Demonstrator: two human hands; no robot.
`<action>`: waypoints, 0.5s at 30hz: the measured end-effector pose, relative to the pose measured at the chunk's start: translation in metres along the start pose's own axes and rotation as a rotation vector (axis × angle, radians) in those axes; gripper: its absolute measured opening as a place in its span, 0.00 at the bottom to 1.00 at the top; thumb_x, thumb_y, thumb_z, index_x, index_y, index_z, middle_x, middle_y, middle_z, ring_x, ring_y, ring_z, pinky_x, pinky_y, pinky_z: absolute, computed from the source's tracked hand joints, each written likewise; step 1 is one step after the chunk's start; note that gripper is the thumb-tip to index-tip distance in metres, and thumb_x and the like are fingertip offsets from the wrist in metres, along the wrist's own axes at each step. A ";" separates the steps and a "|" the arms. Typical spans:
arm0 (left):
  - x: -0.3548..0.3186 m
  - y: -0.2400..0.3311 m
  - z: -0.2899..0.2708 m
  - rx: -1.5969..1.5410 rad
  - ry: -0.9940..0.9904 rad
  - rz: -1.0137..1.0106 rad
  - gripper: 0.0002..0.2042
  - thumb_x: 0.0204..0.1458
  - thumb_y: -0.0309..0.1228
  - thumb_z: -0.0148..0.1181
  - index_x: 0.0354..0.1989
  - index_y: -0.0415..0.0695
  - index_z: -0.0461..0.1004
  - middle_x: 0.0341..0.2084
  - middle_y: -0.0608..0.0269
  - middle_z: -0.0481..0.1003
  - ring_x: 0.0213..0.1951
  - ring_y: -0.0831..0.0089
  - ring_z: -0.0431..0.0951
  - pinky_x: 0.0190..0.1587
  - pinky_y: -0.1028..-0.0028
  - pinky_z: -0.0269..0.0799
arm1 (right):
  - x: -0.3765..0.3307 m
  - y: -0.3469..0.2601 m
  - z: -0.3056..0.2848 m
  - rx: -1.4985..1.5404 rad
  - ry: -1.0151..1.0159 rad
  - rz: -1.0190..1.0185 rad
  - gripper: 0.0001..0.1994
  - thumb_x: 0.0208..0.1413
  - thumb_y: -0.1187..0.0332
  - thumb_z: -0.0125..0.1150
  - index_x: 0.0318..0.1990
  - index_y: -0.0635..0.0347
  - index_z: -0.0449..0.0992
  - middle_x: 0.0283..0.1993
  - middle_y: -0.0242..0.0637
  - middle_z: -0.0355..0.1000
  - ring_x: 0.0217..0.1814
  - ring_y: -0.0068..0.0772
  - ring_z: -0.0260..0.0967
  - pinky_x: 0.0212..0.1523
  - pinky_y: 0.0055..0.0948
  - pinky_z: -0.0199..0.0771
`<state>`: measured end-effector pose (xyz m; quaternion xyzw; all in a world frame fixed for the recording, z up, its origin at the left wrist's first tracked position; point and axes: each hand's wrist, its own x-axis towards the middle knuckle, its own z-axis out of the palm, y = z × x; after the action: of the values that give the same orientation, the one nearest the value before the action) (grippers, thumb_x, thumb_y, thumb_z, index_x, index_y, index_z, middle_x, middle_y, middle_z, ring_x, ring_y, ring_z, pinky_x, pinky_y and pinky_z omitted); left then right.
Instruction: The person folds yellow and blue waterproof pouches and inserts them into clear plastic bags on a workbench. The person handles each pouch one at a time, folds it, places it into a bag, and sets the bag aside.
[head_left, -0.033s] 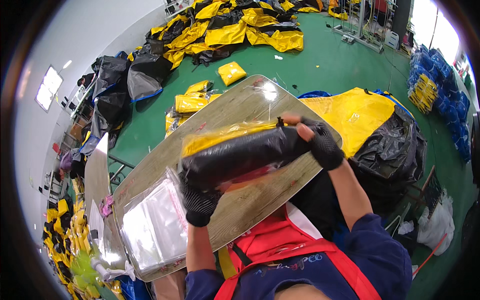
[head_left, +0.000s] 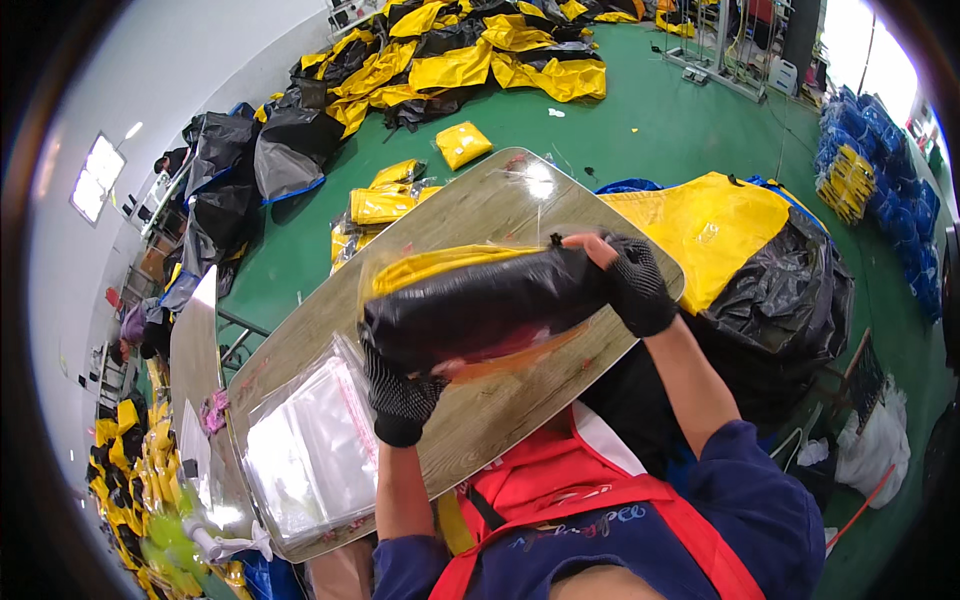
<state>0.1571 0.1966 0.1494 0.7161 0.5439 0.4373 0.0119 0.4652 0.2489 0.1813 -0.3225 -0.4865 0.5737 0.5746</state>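
A folded black-and-yellow sheet bundle (head_left: 470,312) is held above the tabletop, its left part inside a loose clear plastic sleeve. My left hand (head_left: 402,395), in a dark patterned glove with bare fingertips, grips its lower left corner from beneath; part of the fingers is hidden under the bundle. Around the right end closes my right hand (head_left: 640,285), gloved the same way, fingers bent at the top edge beside a small black knot or tie. A stack of clear plastic bags (head_left: 312,450) lies on the wood-look table (head_left: 500,435), next to my left wrist.
Right of the table lies a large yellow-and-black sheet (head_left: 720,235). Packed yellow bundles (head_left: 463,146) sit on the green floor beyond. A heap of yellow and black sheets (head_left: 450,70) is at the back. Blue packs (head_left: 875,150) stand far right; a small fan (head_left: 215,540) is lower left.
My right hand has shifted slightly left along the bundle's end, and its fingers have come closer together. The bundle has tilted a little; my left hand has barely moved.
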 end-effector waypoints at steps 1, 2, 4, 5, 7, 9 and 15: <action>0.013 0.022 0.004 -0.519 0.030 -0.067 0.49 0.40 0.57 0.66 0.64 0.38 0.52 0.56 0.52 0.64 0.57 0.60 0.65 0.63 0.63 0.53 | 0.002 0.006 0.007 -0.045 0.128 -0.067 0.11 0.56 0.66 0.60 0.39 0.66 0.78 0.33 0.30 0.74 0.37 0.18 0.68 0.40 0.18 0.67; 0.023 0.042 0.004 -1.037 0.056 -0.133 0.43 0.46 0.57 0.61 0.63 0.37 0.55 0.55 0.55 0.64 0.56 0.65 0.65 0.61 0.65 0.55 | 0.005 0.009 0.015 -0.088 0.254 -0.135 0.10 0.57 0.67 0.59 0.36 0.67 0.79 0.30 0.29 0.74 0.34 0.16 0.68 0.38 0.18 0.67; 0.024 0.038 -0.007 -0.826 0.186 -0.343 0.32 0.54 0.54 0.53 0.57 0.37 0.64 0.51 0.58 0.67 0.53 0.72 0.66 0.57 0.71 0.60 | 0.007 -0.001 0.034 -0.165 0.282 -0.206 0.10 0.56 0.68 0.59 0.35 0.67 0.79 0.28 0.29 0.75 0.32 0.16 0.68 0.36 0.18 0.68; 0.032 0.043 -0.010 -0.814 0.234 -0.383 0.27 0.58 0.51 0.48 0.51 0.36 0.69 0.48 0.57 0.70 0.49 0.72 0.68 0.53 0.72 0.62 | 0.008 -0.005 0.041 -0.203 0.296 -0.242 0.10 0.56 0.68 0.59 0.34 0.68 0.79 0.27 0.29 0.75 0.31 0.16 0.68 0.36 0.18 0.68; 0.028 0.041 -0.018 -0.878 0.333 -0.428 0.23 0.58 0.45 0.48 0.49 0.37 0.70 0.46 0.58 0.72 0.46 0.71 0.70 0.52 0.72 0.63 | 0.008 -0.017 0.049 -0.367 0.228 -0.333 0.09 0.56 0.67 0.60 0.35 0.67 0.79 0.27 0.33 0.76 0.29 0.19 0.69 0.35 0.21 0.69; 0.029 0.039 -0.029 -0.923 0.374 -0.431 0.21 0.58 0.43 0.47 0.47 0.37 0.72 0.45 0.58 0.72 0.45 0.71 0.70 0.52 0.72 0.62 | 0.014 -0.028 0.054 -0.507 0.122 -0.468 0.10 0.56 0.65 0.61 0.36 0.65 0.79 0.28 0.36 0.76 0.30 0.21 0.70 0.36 0.23 0.70; 0.042 0.038 -0.047 -0.528 0.505 -0.223 0.20 0.64 0.40 0.39 0.41 0.35 0.72 0.41 0.53 0.74 0.46 0.67 0.73 0.54 0.68 0.65 | 0.026 -0.056 0.067 -0.445 0.049 -0.595 0.09 0.55 0.66 0.62 0.37 0.64 0.80 0.30 0.36 0.77 0.32 0.23 0.73 0.37 0.25 0.72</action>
<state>0.1575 0.1927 0.2227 0.4945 0.4729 0.7210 0.1090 0.4194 0.2541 0.2596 -0.2974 -0.6579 0.2538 0.6436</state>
